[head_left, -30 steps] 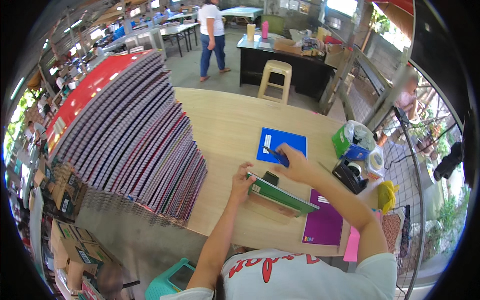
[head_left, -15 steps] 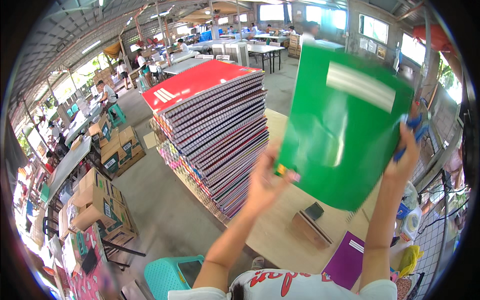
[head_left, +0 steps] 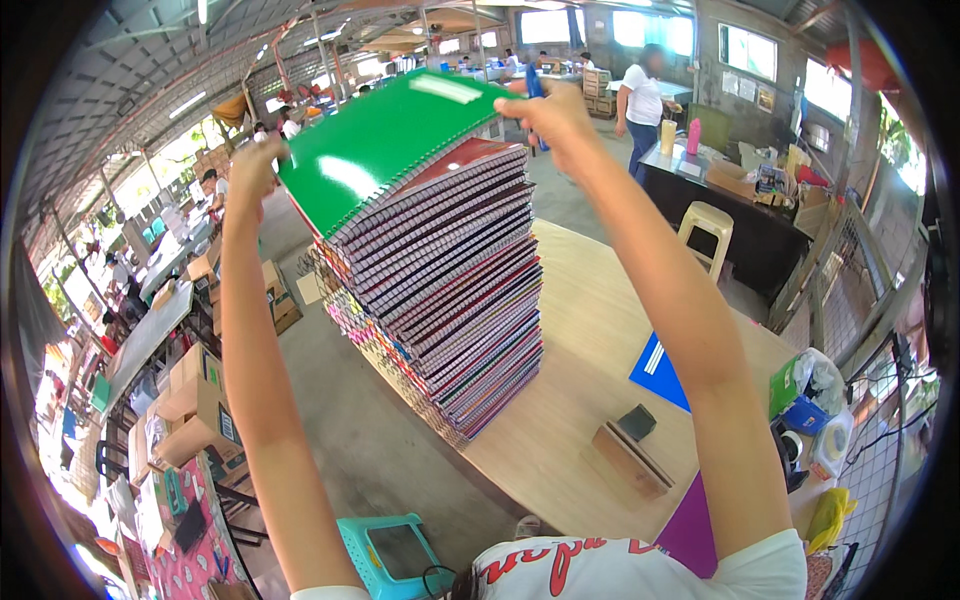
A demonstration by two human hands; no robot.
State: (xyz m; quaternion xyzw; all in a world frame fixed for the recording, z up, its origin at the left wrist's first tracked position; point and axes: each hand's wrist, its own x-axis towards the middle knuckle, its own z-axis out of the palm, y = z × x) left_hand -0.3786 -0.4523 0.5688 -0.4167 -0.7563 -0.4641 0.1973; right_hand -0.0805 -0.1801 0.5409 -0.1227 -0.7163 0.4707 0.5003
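A green spiral notebook [head_left: 385, 160] is tilted over the top of a tall stack of spiral notebooks [head_left: 450, 290], with its coil edge toward me. Part of a red cover shows beneath it. At its left edge, my left hand [head_left: 257, 170] is closed on the notebook. My right hand [head_left: 552, 118] grips its right corner and also has a blue tool [head_left: 535, 92] in it, whose kind I cannot make out. The stack stands at the left side of a pale wooden table [head_left: 565, 300].
On the table lie a blue notebook [head_left: 660, 376], a purple notebook [head_left: 690, 530] and a wooden block [head_left: 634, 462] beside a small dark block [head_left: 636, 422]. A teal stool [head_left: 385, 560] stands below. Cardboard boxes [head_left: 210, 410] are at left; a person [head_left: 643, 105] stands beyond.
Both hands have carried the green notebook leftward and away from me, from above the table's right side to the stack's top. It has turned flatter. The blue notebook now shows on the table.
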